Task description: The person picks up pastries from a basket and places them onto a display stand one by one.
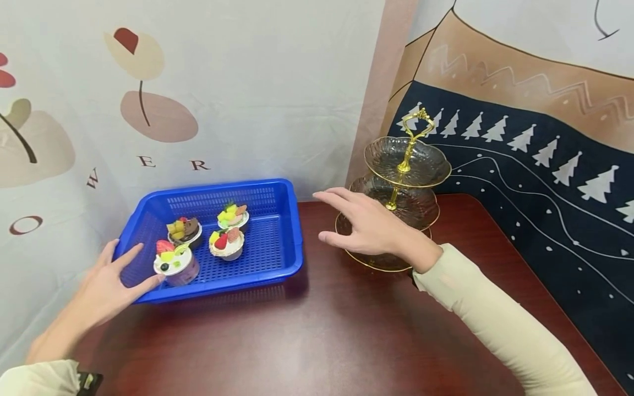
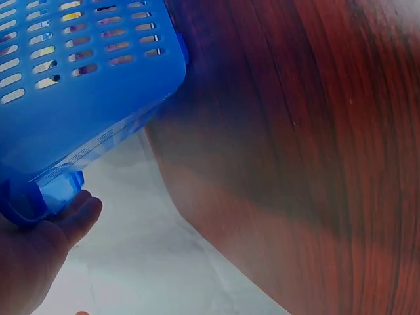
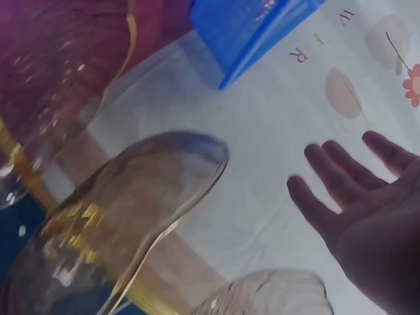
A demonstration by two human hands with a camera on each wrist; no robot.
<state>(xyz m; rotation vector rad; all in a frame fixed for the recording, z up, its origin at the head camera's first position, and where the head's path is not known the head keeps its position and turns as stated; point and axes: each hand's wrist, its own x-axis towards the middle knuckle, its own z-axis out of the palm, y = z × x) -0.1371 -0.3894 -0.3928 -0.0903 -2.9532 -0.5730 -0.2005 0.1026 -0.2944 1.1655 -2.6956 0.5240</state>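
- The relation that counts most: we see four fruit-topped cupcakes (image 1: 228, 248) in the 9 o'clock half of a blue perforated basket (image 1: 267, 242), between 8 and 9 o'clock from the fingertips of our right hand (image 1: 367, 221), with the basket's 3 o'clock wall in between.
- Our left hand (image 1: 105, 285) is much nearer. The blueberry-topped cupcake (image 1: 184, 271) lies toward 3 o'clock from it, just beside the thumb tip; whether they touch, we cannot tell. The chocolate-topped cupcake (image 1: 194, 237) is toward 2 o'clock.
- The basket's long axis runs roughly from 9 to 3 o'clock on the dark red wooden surface (image 1: 307, 335). Our cupcakes are squat and upright or nearly so, with no marked long axis.
- Left fingers: spread over the basket's 9 o'clock end, they grasp its rim lightly, the thumb over the near corner and other fingers outside, under the lip in the wrist view.
- Right fingers: released, loosely extended and parted, pointing toward 10 o'clock. They hold nothing and, as far as we can see, touch nothing.
- The gold-rimmed three-tier stand (image 1: 432, 166) rises behind our right hand, toward 1 o'clock from it and 3 o'clock from the basket.
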